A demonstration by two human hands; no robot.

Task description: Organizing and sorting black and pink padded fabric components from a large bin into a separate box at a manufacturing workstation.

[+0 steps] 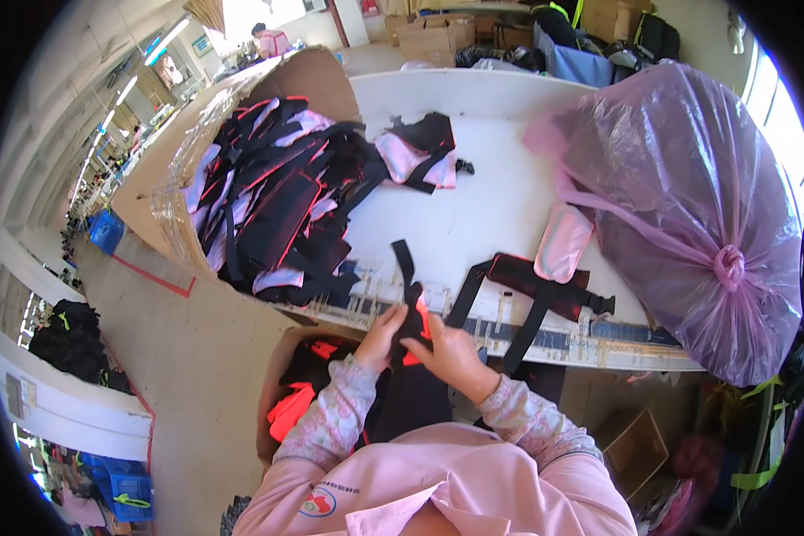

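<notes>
The left hand (381, 336) and the right hand (458, 359) both hold one soft black and orange piece (412, 323). Each grip is narrow, with the thumb and fingers closed on the cloth. The left hand has the left side, and the right hand has the right side, by the bright orange part. The piece is up in front of the person's chest, at the near edge of the white bench (500, 152).

The piece is long and thin. Its long way runs from the person out toward the bench. A black strap (404, 261) sticks out past the hands at the top; its tip points away from the person and leans a bit left.

To the left is a big brown box (156, 192) full of black and pink pieces (272, 214). To the right, a black strap piece with a pink pad (565, 243) lies near a big purple bag (688, 205).
</notes>
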